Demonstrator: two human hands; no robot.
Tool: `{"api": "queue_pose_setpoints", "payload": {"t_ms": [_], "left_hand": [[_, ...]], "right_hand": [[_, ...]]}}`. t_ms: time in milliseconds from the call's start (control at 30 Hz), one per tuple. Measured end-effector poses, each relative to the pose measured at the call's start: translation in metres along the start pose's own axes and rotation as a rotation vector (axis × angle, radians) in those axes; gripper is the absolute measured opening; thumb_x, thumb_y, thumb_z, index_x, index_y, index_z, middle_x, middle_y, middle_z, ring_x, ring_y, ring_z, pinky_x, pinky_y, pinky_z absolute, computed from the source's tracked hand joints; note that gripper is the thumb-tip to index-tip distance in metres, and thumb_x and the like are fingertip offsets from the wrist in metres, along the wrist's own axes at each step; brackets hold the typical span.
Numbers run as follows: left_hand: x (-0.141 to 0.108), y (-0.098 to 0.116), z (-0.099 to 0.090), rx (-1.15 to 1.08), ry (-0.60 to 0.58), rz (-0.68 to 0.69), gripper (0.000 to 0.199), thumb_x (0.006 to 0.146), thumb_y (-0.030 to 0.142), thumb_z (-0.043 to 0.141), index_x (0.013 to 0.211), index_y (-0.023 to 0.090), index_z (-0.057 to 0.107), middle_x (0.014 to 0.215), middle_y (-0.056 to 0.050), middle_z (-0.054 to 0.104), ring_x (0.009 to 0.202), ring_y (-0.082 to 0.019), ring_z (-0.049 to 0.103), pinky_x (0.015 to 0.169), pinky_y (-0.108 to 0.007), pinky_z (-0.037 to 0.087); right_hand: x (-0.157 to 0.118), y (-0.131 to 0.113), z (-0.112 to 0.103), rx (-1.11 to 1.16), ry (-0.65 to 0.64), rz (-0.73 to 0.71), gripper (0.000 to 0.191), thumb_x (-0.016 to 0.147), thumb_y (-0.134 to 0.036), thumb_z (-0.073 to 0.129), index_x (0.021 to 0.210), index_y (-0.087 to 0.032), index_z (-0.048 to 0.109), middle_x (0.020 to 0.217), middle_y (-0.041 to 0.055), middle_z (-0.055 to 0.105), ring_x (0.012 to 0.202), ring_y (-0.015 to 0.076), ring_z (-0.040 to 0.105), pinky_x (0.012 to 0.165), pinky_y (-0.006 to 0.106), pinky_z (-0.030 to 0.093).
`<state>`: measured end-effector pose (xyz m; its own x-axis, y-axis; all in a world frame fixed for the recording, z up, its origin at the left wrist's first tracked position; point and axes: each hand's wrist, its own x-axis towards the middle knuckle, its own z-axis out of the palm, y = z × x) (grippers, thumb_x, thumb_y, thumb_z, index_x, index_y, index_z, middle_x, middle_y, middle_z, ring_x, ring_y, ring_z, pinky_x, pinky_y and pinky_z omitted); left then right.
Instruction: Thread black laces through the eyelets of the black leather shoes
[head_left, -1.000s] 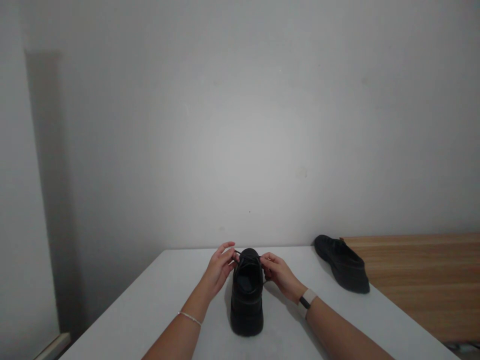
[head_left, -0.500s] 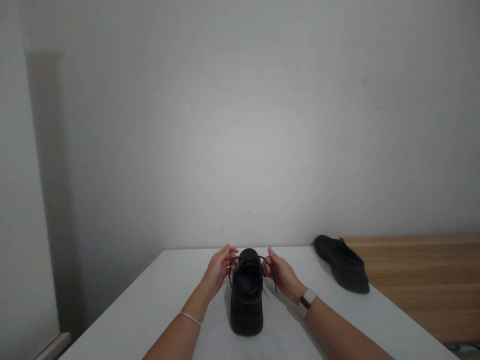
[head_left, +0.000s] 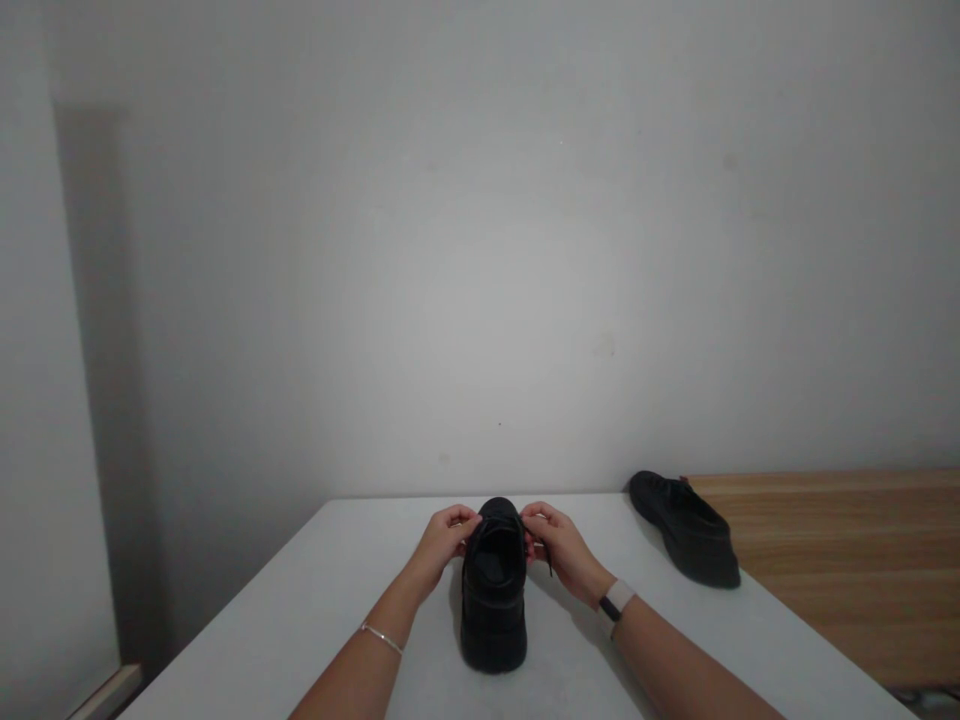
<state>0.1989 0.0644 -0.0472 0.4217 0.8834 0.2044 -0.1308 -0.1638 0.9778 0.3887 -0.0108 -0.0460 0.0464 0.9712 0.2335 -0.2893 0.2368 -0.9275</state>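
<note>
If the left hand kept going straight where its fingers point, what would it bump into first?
The left hand would likely meet the nearer black shoe first, though depth is unclear.

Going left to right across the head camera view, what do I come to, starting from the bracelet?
Thin bracelet, left hand, near black shoe, right hand, pale wristband with a dark face, second black shoe, wood-grained surface.

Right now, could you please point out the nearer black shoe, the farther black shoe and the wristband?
Nearer black shoe (head_left: 494, 602): head view, on its back, below the opening.
Farther black shoe (head_left: 681, 535): head view, on its side.
Wristband (head_left: 610, 608): head view, on its black section.
</note>
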Motion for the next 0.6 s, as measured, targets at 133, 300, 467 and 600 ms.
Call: {"api": "queue_pose_setpoints", "payload": {"t_ms": [133,300,467,600], "left_hand": [[0.0014,-0.0028,0.0003,0.041,0.002,0.021,0.039,0.063,0.049,0.076,0.075,0.014,0.064,0.065,0.0,0.059,0.058,-0.012,0.051,0.055,-0.023,0.036],[0.002,-0.0044,0.0021,0.088,0.0,0.053,0.039,0.067,0.05,0.072,0.077,0.012,0.065,0.065,-0.001,0.06,0.06,-0.012,0.05,0.055,-0.023,0.035],[0.0026,-0.005,0.0042,0.118,0.008,0.071,0.039,0.068,0.05,0.07,0.073,0.012,0.064,0.061,0.0,0.057,0.056,-0.011,0.046,0.052,-0.023,0.031],[0.003,-0.0039,0.0043,0.15,0.015,0.083,0.037,0.069,0.049,0.068,0.07,0.012,0.064,0.057,0.002,0.054,0.053,-0.011,0.044,0.05,-0.023,0.029]], "right_hand": [[0.0002,0.0023,-0.0033,-0.064,0.025,0.005,0.029,0.066,-0.041,0.076,0.073,-0.018,0.059,0.06,-0.0027,0.056,0.053,0.0109,0.051,0.045,0.022,0.04],[-0.0002,0.0003,-0.0035,-0.126,0.035,-0.017,0.031,0.065,-0.044,0.077,0.071,-0.017,0.063,0.064,-0.0006,0.057,0.061,0.0126,0.052,0.046,0.022,0.041],[-0.0016,-0.0037,0.0002,-0.158,0.023,-0.036,0.033,0.065,-0.047,0.077,0.07,-0.017,0.064,0.067,0.0002,0.057,0.065,0.0138,0.052,0.053,0.025,0.045],[-0.0003,-0.0021,0.0014,-0.171,0.033,-0.057,0.035,0.066,-0.048,0.076,0.069,-0.017,0.063,0.067,-0.0009,0.056,0.062,0.0121,0.05,0.055,0.026,0.043]]}}
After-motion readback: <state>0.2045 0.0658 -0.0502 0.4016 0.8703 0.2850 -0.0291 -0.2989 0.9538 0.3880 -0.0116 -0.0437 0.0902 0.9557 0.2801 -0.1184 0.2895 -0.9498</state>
